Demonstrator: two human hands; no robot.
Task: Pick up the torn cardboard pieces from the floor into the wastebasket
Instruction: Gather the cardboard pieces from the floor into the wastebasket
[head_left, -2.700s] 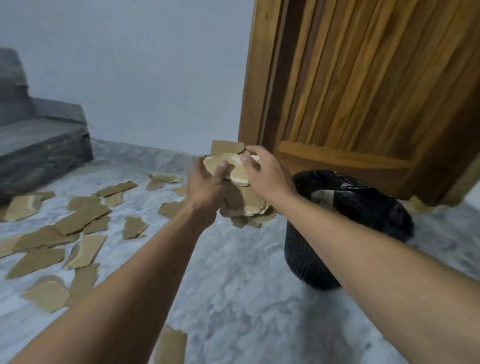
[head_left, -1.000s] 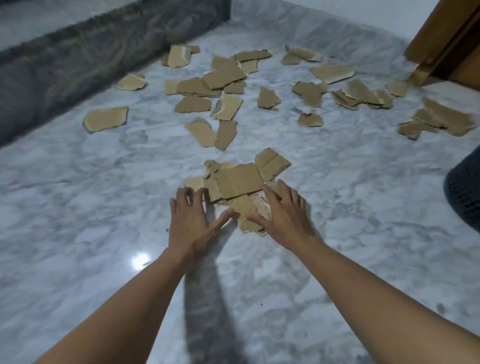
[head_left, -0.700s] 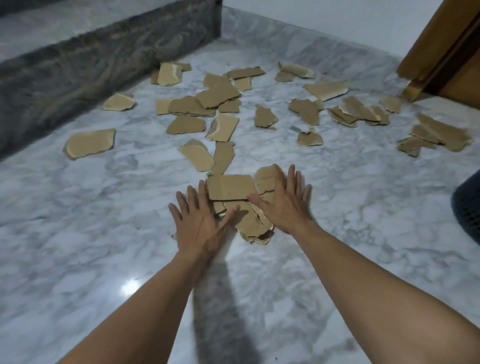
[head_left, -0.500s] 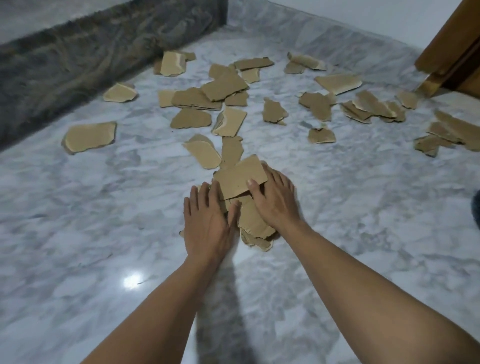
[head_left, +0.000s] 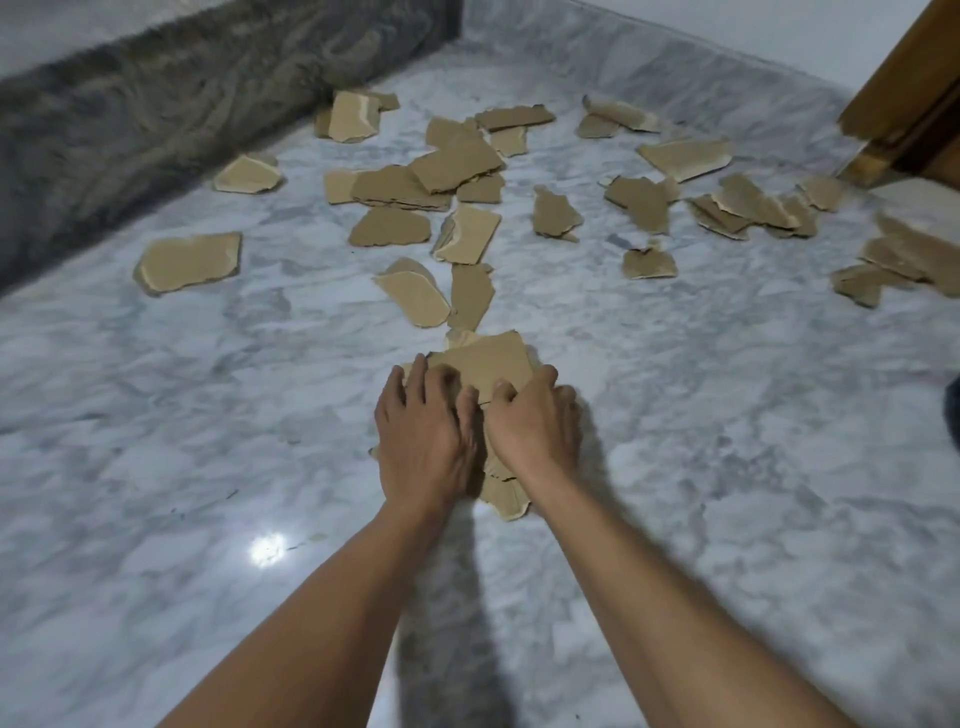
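No readable text on the cardboard pieces (head_left: 389, 227) or floor (head_left: 727, 467).

The grey-veined marble floor (head_left: 727, 467) carries a small pile of torn cardboard pieces (head_left: 488, 361), lying directly under the fingers (head_left: 422, 374) of the left hand (head_left: 421, 436) and right hand (head_left: 535, 426). Beyond the fingertips, many more loose pieces (head_left: 457, 166) lie flat and scattered, some overlapping. One large piece (head_left: 189, 260) lies alone, well off to the fingers' left.
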